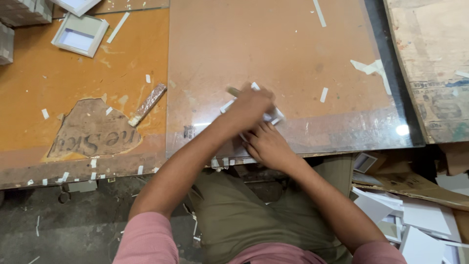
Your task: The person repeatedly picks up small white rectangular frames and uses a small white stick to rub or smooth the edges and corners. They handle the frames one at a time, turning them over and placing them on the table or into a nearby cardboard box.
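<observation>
A view from above of a person seated at a worn orange wooden bench (73,83) partly covered by a clear glass sheet (293,44). Both hands meet near the sheet's front edge over a small white cardboard piece (276,116), which lies flat on the glass. The left hand (249,105) presses down on it, fingers curled around a thin stick-like tool (233,91). The right hand (266,144) rests just below, fingers laid flat against the piece's near edge. Further left lie a foil-wrapped bar (147,103) and an open white cardboard box (80,34). White cut sheets (420,215) are heaped at the lower right
</observation>
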